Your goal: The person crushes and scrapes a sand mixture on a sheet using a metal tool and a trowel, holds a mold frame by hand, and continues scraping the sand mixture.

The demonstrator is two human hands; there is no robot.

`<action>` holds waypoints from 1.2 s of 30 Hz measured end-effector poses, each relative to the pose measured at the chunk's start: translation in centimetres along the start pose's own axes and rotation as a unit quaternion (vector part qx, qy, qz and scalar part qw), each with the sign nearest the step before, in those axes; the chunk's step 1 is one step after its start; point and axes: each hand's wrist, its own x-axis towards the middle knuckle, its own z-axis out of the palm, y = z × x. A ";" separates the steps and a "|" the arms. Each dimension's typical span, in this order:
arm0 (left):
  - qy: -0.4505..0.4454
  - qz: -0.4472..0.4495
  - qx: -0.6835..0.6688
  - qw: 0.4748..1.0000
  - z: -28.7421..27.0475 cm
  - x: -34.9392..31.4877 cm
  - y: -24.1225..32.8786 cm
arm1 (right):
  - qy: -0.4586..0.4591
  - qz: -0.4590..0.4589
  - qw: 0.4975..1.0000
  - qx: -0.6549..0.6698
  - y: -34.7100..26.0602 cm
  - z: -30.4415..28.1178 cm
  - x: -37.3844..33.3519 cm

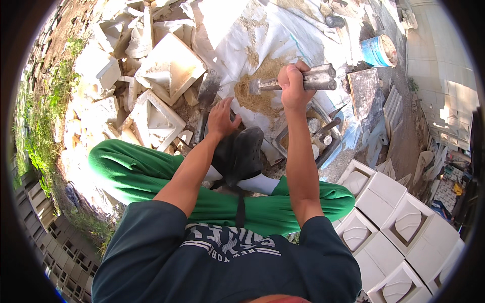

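My right hand (294, 86) is closed around a grey tool (319, 79), raised over a patch of sandy powder. The tool has a thick ribbed end to the right and a narrower shaft ending in a pale flat tip on the left; its exact kind is unclear. My left hand (221, 120) is low by my dark shoes (240, 155), fingers apart, palm down against a dark edge that it partly hides. Just beyond its fingers stands a grey slab-like piece (208, 90). The sandy powder (258, 96) lies on a white sheet (227, 45).
Broken white cast blocks (172, 68) are heaped at the left. A dark tray (327, 151) with pale cylinders and a handled tool sits beside my right forearm. Farther right are a flat board (365, 93) and a blue bucket (378, 51). White square moulded blocks (386, 197) line the lower right.
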 end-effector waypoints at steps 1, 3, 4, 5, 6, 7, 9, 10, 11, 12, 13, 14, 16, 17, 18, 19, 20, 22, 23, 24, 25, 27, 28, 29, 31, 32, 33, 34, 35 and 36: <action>-0.002 0.003 0.002 1.000 -0.2 -0.1 0.3 | -0.009 -0.021 1.000 -0.017 -2.5 0.1 -0.2; -0.002 0.005 0.008 1.000 -0.6 -0.4 0.2 | -0.024 -0.050 0.998 0.014 -6.1 0.6 -0.6; -0.009 0.003 0.006 1.000 -0.5 -0.4 0.2 | -0.024 -0.052 0.998 0.013 -5.9 0.5 -0.5; -0.015 0.000 0.005 1.000 -0.5 -0.4 0.3 | -0.009 -0.050 0.999 0.016 -5.2 0.2 -0.5; -0.013 0.001 0.005 1.000 -0.5 -0.3 0.3 | 0.005 -0.048 0.999 0.021 -4.4 0.0 -0.6; -0.008 0.008 -0.001 1.000 -0.2 0.0 0.7 | 0.009 -0.052 0.998 0.017 -1.2 -0.9 -0.7; -0.010 0.016 -0.013 1.000 0.4 -0.6 1.6 | 0.054 -0.003 0.998 -0.032 5.8 -3.1 -1.1; -0.010 0.005 -0.006 1.000 0.2 -1.0 1.0 | 0.051 0.000 0.998 -0.028 5.8 -2.7 -0.9; -0.010 -0.003 -0.001 1.000 0.0 -0.9 0.6 | 0.042 0.011 0.999 -0.022 4.9 -2.1 -0.2; -0.008 -0.004 0.001 1.000 -0.1 -0.8 0.3 | 0.033 0.022 0.999 -0.017 4.0 -1.5 0.6; -0.017 -0.010 -0.001 1.000 -0.2 -0.6 0.1 | 0.028 0.022 0.999 -0.013 2.5 -0.8 1.0; -0.026 -0.017 -0.004 1.000 -0.2 -0.4 0.0 | 0.039 0.010 0.999 -0.008 0.2 -0.3 1.0; -0.021 -0.011 -0.006 1.000 -0.5 -0.6 0.2 | 0.057 -0.008 0.998 0.020 -4.2 0.8 -0.1; -0.012 0.000 -0.006 1.000 -0.5 -0.3 0.1 | 0.059 -0.019 0.997 0.047 -5.4 1.2 -0.3; -0.011 -0.001 -0.005 1.000 -0.5 -0.3 0.1 | 0.049 -0.031 0.997 0.043 -5.5 1.1 -0.5; -0.007 0.004 -0.007 1.000 -0.4 -0.2 0.4 | 0.050 -0.034 0.997 0.041 -4.4 0.6 -0.5; -0.004 0.010 -0.009 1.000 -0.2 -0.1 0.7 | 0.030 -0.037 0.999 0.012 -1.8 -0.3 -0.5; -0.008 0.012 -0.005 1.000 -0.2 0.0 1.2 | 0.014 -0.037 0.999 -0.022 3.0 -1.7 -0.4; -0.010 0.015 -0.001 1.000 0.0 0.0 1.6 | 0.019 -0.018 0.999 -0.042 5.2 -2.3 -0.3; -0.007 0.019 -0.002 1.000 0.2 0.3 1.5 | 0.017 -0.001 0.998 -0.055 6.4 -2.4 0.3; 0.003 0.020 -0.004 1.000 0.4 0.3 0.8 | 0.012 -0.002 0.999 -0.051 5.8 -2.0 0.7; 0.008 0.018 -0.007 1.000 0.0 -0.1 0.1 | -0.002 0.002 1.000 -0.019 1.6 -0.9 0.7; 0.014 0.021 -0.001 1.000 -0.2 0.3 0.2 | 0.003 -0.016 0.999 -0.036 -0.7 -1.0 0.5; 0.012 0.021 0.004 1.000 -0.4 -0.3 0.5 | 0.014 -0.018 1.000 -0.013 -3.1 -0.8 0.3; -0.001 0.012 0.001 1.000 -0.4 -0.5 0.3 | 0.017 -0.038 0.999 -0.012 -5.4 -1.6 -0.6; -0.013 0.004 0.000 1.000 -0.4 -0.4 0.4 | 0.015 -0.039 0.999 -0.015 -5.7 -2.2 -1.0; -0.010 0.003 -0.004 1.000 -0.3 -0.2 0.4 | 0.046 -0.042 0.998 -0.019 -5.3 -3.0 -1.5; -0.008 0.005 -0.004 1.000 -0.3 -0.2 0.4 | 0.076 -0.044 0.996 -0.021 -4.7 -3.8 -2.1; -0.007 0.007 -0.006 1.000 -0.2 -0.3 0.5 | 0.072 -0.042 0.996 -0.023 -3.8 -4.7 -2.7; -0.005 0.003 -0.008 1.000 -0.2 -0.4 0.6 | 0.111 -0.022 0.993 -0.028 -2.6 -5.7 -3.3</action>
